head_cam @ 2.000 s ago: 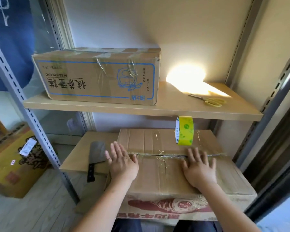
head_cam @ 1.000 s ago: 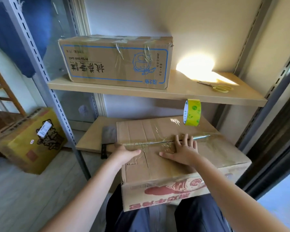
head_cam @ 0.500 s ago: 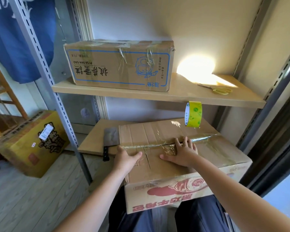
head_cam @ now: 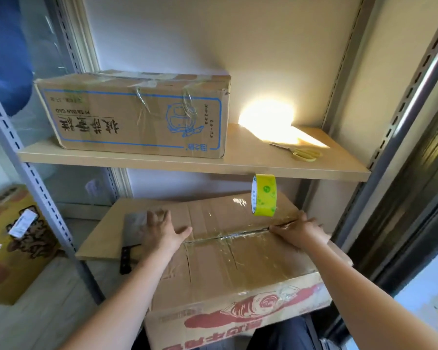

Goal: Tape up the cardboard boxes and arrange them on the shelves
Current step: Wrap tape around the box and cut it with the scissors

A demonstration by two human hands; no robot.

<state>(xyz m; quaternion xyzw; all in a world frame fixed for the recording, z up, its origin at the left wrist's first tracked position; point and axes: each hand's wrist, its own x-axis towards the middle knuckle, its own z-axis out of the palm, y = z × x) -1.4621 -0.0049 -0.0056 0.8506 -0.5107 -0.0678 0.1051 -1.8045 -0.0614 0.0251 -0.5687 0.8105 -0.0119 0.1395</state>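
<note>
A large cardboard box with red print [head_cam: 228, 269] rests on my lap, its far end on the lower shelf [head_cam: 104, 233]. Clear tape runs along its top seam. My left hand [head_cam: 162, 231] lies flat at the box's left edge, fingers spread. My right hand [head_cam: 299, 229] presses on the tape at the right end of the seam. A yellow tape roll [head_cam: 263, 195] stands on edge on the box's far side. A second taped box with blue print [head_cam: 137, 114] sits on the upper shelf [head_cam: 250, 165].
Yellow-handled scissors [head_cam: 301, 152] lie on the upper shelf to the right. A cleaver [head_cam: 129, 238] lies on the lower shelf beside my left hand. A yellow carton [head_cam: 13, 246] stands on the floor at left. Grey slotted shelf posts [head_cam: 33, 178] rise on both sides.
My right hand slid from the middle of the seam to its right end. My left hand shifted further left onto the box's edge. The view tilted upward.
</note>
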